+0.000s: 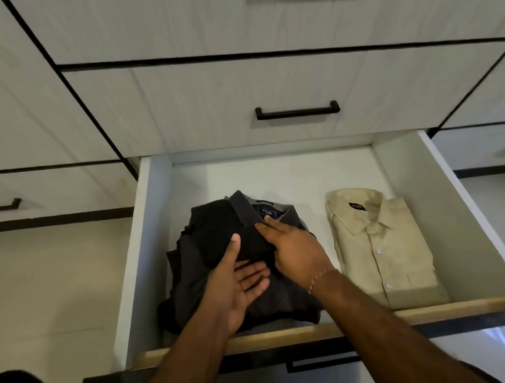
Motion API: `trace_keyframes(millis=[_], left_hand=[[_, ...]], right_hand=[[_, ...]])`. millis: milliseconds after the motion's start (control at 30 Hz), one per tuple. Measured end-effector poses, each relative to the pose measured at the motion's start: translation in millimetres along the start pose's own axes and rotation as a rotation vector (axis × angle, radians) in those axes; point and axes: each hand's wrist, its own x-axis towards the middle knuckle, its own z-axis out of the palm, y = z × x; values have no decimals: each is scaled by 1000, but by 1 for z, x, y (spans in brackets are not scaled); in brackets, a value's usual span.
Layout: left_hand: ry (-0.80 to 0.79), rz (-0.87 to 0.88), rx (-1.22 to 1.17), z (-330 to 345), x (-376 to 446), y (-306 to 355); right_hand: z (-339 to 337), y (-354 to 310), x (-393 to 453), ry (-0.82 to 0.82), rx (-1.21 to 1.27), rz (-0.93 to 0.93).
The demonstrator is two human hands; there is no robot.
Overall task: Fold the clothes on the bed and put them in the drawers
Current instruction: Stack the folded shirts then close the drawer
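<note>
Lying under both the left hand (pixel 238 287) and right hand (pixel 296 248), dark folded shirt (pixel 206 235).

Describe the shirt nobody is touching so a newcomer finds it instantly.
Look into the open drawer below the black-handled drawer front. On its right side lies the folded cream shirt, buttoned, collar away from the person. Its neighbour is a dark pile under both hands.

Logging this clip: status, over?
Both hands, left hand and right hand, flat on dark folded shirt in open drawer. Beige shirt alongside. Nothing obstructing.
</note>
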Motion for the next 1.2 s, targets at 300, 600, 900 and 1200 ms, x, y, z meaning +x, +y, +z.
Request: trace_keyframes(millis=[300, 600, 900, 1200], left_hand=[[36, 234, -346, 45, 43, 36], [-75, 284, -355, 47, 136, 114], [357, 482, -39, 19, 122, 104], [259, 475, 1290, -71, 55, 45]], right_hand=[[-1, -15, 0, 251, 27, -29], [6, 4, 82, 305, -137, 64], [72, 37, 59, -128, 211, 258], [69, 34, 33, 51, 668, 526]])
